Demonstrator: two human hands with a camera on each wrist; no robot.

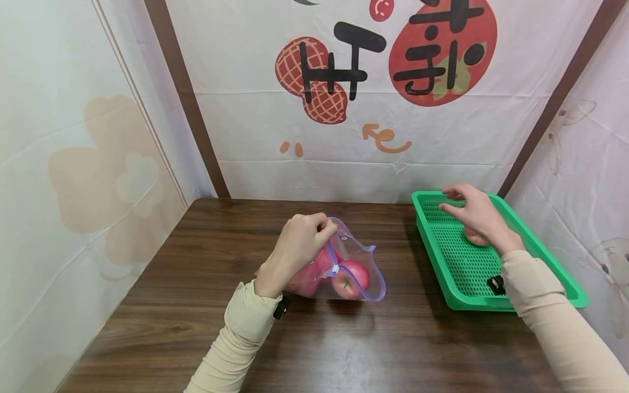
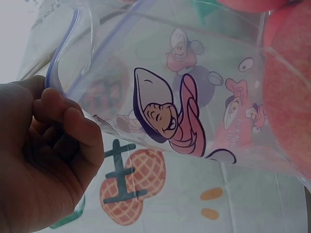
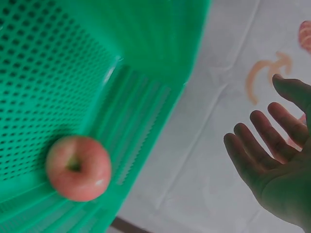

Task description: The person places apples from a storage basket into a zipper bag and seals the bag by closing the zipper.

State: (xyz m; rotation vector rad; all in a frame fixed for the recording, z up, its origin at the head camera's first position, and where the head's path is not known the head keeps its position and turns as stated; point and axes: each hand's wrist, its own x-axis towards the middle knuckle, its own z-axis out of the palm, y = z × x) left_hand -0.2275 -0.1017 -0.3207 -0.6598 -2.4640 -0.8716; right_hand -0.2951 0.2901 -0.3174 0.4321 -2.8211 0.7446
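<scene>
My left hand point(image 1: 297, 246) pinches the top edge of a clear zip bag point(image 2: 170, 121) with a purple-blue rim and printed cartoon figures. The bag lies on its side on the table, its mouth gaping to the right. Red apples point(image 1: 350, 279) are inside it, one near the opening and others deeper in, partly behind my hand. Above the green plastic basket point(image 1: 439, 267), my right hand point(image 1: 474, 210) hovers with fingers spread and holds nothing. A single apple point(image 3: 78, 169) sits in the basket's corner, apart from that hand and partly covered by it in the head view.
The dark wooden table point(image 1: 196, 262) carries the bag in the middle and the basket at the right. A printed white curtain point(image 1: 344, 174) hangs behind the table, with pale curtains on both sides. The basket's raised green walls surround the lone apple.
</scene>
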